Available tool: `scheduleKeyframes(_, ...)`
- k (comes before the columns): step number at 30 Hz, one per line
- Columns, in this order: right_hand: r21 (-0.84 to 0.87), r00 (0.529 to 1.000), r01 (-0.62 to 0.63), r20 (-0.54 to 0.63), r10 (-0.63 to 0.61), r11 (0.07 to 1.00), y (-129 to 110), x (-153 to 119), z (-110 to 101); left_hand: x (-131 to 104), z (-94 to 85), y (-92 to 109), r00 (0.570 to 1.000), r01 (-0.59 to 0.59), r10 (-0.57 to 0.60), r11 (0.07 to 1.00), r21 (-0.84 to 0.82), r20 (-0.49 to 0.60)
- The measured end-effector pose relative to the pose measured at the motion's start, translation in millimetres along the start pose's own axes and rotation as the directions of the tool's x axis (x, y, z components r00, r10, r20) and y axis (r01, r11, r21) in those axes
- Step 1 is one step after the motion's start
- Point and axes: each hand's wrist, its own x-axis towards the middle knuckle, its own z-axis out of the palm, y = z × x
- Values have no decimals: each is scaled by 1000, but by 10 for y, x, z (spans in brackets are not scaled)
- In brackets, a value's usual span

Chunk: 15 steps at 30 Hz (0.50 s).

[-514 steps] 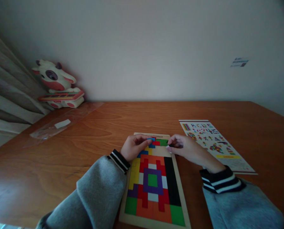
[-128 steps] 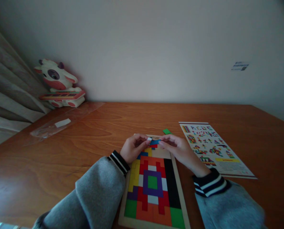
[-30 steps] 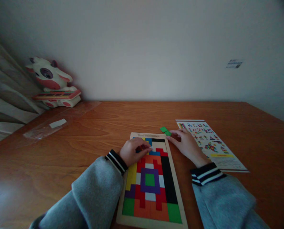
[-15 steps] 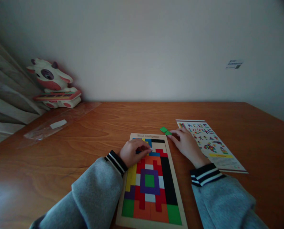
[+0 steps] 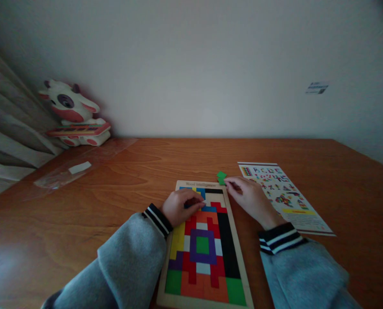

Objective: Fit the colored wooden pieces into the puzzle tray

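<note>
My left hand [image 5: 182,206] rests over the upper part of a wooden block puzzle board [image 5: 246,288], thumb and forefinger pinched together. A small white piece [image 5: 204,201] shows at their tips. Beyond the board's top right corner lie two green blocks [image 5: 221,174], side by side. My right hand [image 5: 251,196] has its fingertips closed on the right edge of the nearer green block [image 5: 221,181]. Colored blocks fill most of the tray, with a purple frame around a green center [image 5: 202,245]. A bare patch of tray [image 5: 214,197] shows near the top right; my left hand hides some blocks.
To the right lies a printed pattern sheet [image 5: 294,201], partly under my right hand. A clear plastic bag [image 5: 54,179] with a white label is at the left. A toy cow with a keyboard [image 5: 78,113] sits at the back left by the curtain [image 5: 7,124].
My right hand has shifted slightly, and the nearer green block has turned and slid a little left toward the board's corner. My left hand stays almost still.
</note>
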Motion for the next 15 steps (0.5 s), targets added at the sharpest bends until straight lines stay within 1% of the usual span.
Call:
scheduleKeyframes(2,31,1000,23,20,-24,999,-27,-4,6,2,-2,5,1000,-8,8,1000,6,5)
scheduleKeyframes(6,-53,1000,-2,-15,1,999,69,-10,48,7,-13,21,1000,-19,19,1000,21,12)
scheduleKeyframes(9,-94,999,-16,35,19,995,153,-17,77,10,-19,29,1000,-17,16,999,28,20)
scheduleKeyframes(11,-93,997,-32,61,38,995,164,-19,92,11,-19,31,1000,-18,17,999,28,25)
scheduleKeyframes(13,-87,998,-44,40,48,995,138,-14,109,11,-18,32,999,-20,19,999,30,28)
scheduleKeyframes(15,-75,999,-31,11,32,997,92,-3,130,12,-18,35,1000,-20,19,999,30,25)
